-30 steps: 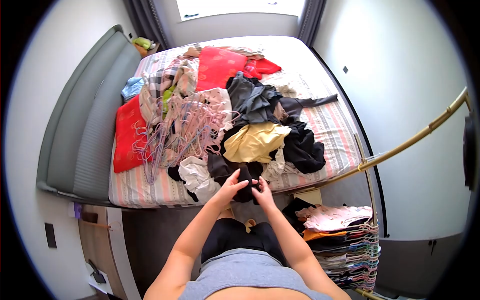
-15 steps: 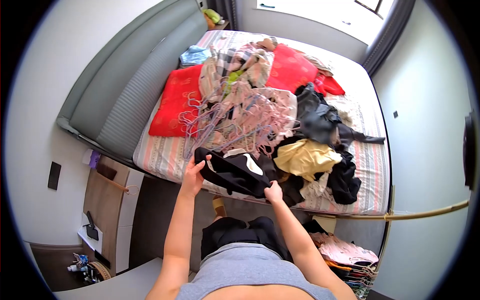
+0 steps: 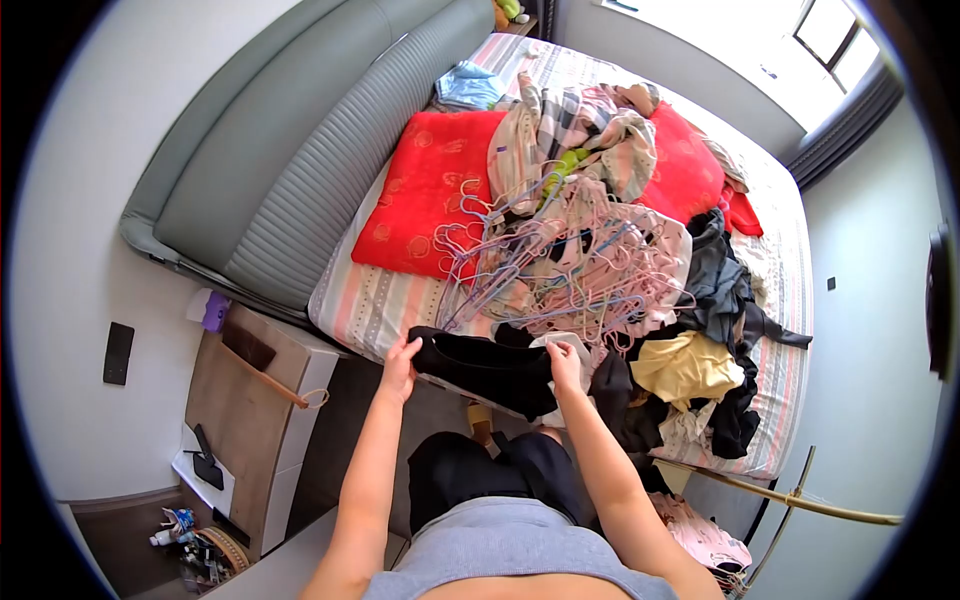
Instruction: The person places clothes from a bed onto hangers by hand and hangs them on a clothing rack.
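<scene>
Change: black garment (image 3: 480,372) went from bunched between close hands to pulled out wide. Left hand (image 3: 399,368) is closed on its left end, right hand (image 3: 565,366) closed on the other; hands well apart, cloth spanning between them. Upshot: the long upper edge is now drawn out and a dark fold or opening shows along it, so the outline reads much better than when it was a wad. Can't tell from here whether that's a waist, neck or hem. Garment is in front of the person, at the near edge of the bed (image 3: 340,298), lower edge hanging loose; can't confirm whether any of it touches the mattress. White cloth (image 3: 578,343) lies just behind the right hand; contact unclear. View has also swung toward the headboard (image 3: 300,150), so the bed load only looks shifted in frame. Tangled hangers (image 3: 590,265) sit beyond the garment, red cushion (image 3: 430,190) beside them on the headboard side, yellow cloth (image 3: 688,368) on the heap to the right. Neither hand is touching the hangers; both are taken up by the black piece.
</scene>
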Demonstrator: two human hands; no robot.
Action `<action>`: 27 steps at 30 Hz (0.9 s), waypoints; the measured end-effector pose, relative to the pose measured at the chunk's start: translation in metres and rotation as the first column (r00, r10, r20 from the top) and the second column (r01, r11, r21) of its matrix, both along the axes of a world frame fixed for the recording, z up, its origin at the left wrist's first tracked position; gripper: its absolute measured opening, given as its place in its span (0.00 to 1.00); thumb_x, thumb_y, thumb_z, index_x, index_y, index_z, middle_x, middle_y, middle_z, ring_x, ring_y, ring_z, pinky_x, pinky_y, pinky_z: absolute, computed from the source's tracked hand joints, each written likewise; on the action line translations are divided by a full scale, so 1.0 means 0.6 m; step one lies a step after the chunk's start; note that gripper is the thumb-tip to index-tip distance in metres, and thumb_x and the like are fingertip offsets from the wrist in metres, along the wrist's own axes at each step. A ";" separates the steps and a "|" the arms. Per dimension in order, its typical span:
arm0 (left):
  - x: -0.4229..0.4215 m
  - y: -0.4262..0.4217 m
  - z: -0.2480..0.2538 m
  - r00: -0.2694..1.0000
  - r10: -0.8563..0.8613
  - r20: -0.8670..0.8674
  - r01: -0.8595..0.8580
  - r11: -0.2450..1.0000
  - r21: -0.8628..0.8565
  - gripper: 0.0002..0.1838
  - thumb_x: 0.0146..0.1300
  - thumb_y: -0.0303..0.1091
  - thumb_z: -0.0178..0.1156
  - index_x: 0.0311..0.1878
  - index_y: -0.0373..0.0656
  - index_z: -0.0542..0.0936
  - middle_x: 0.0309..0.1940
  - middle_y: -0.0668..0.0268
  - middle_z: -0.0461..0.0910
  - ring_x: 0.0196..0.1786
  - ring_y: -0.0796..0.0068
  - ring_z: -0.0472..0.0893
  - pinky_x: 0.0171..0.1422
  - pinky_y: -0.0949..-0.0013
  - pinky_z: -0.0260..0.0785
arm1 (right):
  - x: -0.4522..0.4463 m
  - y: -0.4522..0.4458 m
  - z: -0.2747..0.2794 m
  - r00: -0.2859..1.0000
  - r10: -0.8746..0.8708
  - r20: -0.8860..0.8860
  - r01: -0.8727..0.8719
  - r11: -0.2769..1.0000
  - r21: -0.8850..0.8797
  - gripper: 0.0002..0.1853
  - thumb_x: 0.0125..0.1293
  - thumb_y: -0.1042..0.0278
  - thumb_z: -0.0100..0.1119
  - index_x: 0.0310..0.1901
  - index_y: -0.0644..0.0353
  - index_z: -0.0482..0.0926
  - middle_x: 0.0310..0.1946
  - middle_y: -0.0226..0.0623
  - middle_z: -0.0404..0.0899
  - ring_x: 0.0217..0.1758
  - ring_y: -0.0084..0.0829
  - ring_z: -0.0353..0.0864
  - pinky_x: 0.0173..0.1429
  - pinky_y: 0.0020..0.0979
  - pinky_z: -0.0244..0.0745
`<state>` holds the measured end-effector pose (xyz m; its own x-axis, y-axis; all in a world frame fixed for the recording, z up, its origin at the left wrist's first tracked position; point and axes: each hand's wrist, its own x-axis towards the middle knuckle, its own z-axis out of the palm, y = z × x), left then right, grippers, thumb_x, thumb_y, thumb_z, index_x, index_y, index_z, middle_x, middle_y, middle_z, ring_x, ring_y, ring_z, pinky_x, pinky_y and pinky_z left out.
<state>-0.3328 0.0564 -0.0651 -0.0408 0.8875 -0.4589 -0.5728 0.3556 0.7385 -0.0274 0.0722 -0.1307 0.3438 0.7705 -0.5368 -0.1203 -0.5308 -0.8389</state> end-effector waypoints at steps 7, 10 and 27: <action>0.004 0.023 -0.051 0.994 0.053 0.093 -0.048 0.997 -0.063 0.18 0.62 0.26 0.51 0.56 0.38 0.68 0.46 0.67 0.76 0.47 0.76 0.77 0.51 0.73 0.70 | -0.091 0.077 -0.039 0.962 0.272 0.012 -0.271 0.960 -0.076 0.15 0.60 0.69 0.52 0.49 0.64 0.75 0.42 0.37 0.78 0.44 0.26 0.75 0.48 0.26 0.69; 0.012 0.038 -0.084 0.984 0.145 0.102 -0.135 0.986 -0.098 0.21 0.62 0.26 0.50 0.59 0.37 0.64 0.48 0.67 0.74 0.49 0.77 0.75 0.54 0.73 0.68 | -0.144 0.138 -0.060 0.897 0.339 -0.284 -0.382 0.917 -0.111 0.14 0.63 0.69 0.48 0.49 0.62 0.75 0.43 0.34 0.79 0.43 0.23 0.76 0.46 0.25 0.71; 0.007 0.035 -0.108 0.923 0.370 0.108 -0.351 0.923 -0.160 0.22 0.63 0.27 0.48 0.60 0.34 0.64 0.54 0.62 0.72 0.55 0.73 0.72 0.60 0.70 0.63 | -0.373 0.381 -0.341 0.862 0.068 -0.502 -0.231 0.934 -0.271 0.25 0.50 0.66 0.66 0.50 0.62 0.70 0.38 0.37 0.76 0.41 0.32 0.75 0.47 0.34 0.70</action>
<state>-0.3286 0.0774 -0.1302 -0.2765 0.7534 -0.5966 -0.7707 0.1970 0.6059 -0.2514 0.3008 -0.3355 -0.1238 0.5557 -0.8221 -0.3591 -0.7974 -0.4849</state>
